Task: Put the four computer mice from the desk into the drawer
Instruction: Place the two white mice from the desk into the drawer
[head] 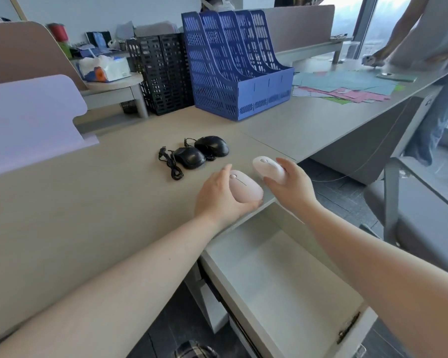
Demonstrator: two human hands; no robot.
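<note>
My left hand [217, 200] grips a pale pink mouse [245, 188] just above the desk's front edge. My right hand [291, 186] holds a white mouse [267, 167] lifted off the desk near the corner. Two black wired mice lie side by side further back on the desk [88, 202]: the nearer black mouse [190, 157] and the farther black mouse [212, 146], with a black cable [170, 164] coiled to their left. The white drawer [277, 275] stands pulled out below my hands, its inside bare.
A blue file rack [238, 65] and a black mesh rack [161, 73] stand at the back of the desk. Coloured papers [347, 89] cover the desk to the right, where another person [424, 47] stands. A grey chair [419, 210] sits right of the drawer.
</note>
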